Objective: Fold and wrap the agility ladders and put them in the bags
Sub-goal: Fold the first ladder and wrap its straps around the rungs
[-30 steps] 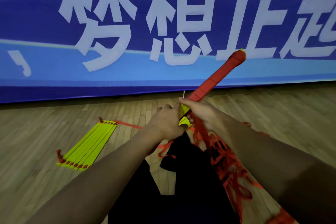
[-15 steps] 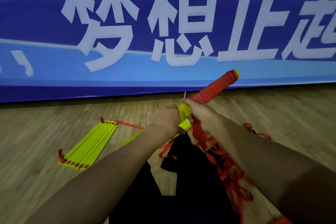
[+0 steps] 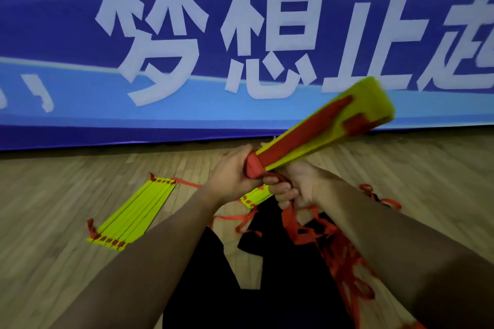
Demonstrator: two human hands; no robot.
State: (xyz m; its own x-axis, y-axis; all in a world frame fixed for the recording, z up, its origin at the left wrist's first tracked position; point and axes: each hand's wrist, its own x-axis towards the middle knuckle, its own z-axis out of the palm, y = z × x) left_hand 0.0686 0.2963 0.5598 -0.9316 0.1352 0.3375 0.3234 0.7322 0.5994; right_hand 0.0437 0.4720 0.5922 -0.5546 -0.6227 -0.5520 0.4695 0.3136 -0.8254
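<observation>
I hold a bundle of yellow ladder rungs point(image 3: 344, 120) with red strap wound round it, tilted up to the right in front of the banner and blurred at its far end. My left hand point(image 3: 231, 176) grips the bundle's near end where the red strap wraps it. Just right of it, my right hand point(image 3: 295, 191) grips the loose red strap point(image 3: 315, 232), which trails down in a tangle over a black bag point(image 3: 275, 270) on the floor. A second folded ladder point(image 3: 133, 214), yellow with red strap ends, lies flat on the wood floor to the left.
A big blue banner point(image 3: 187, 104) with white characters stands along the wall right behind the work spot. The floor is wooden boards point(image 3: 53, 222). More red strap loops point(image 3: 374, 195) lie on the floor to the right of my right forearm.
The bundle has turned about its length, now showing its broad yellow face with a red strap across it. My right hand has dropped lower, under the bundle, pulling the strap.
</observation>
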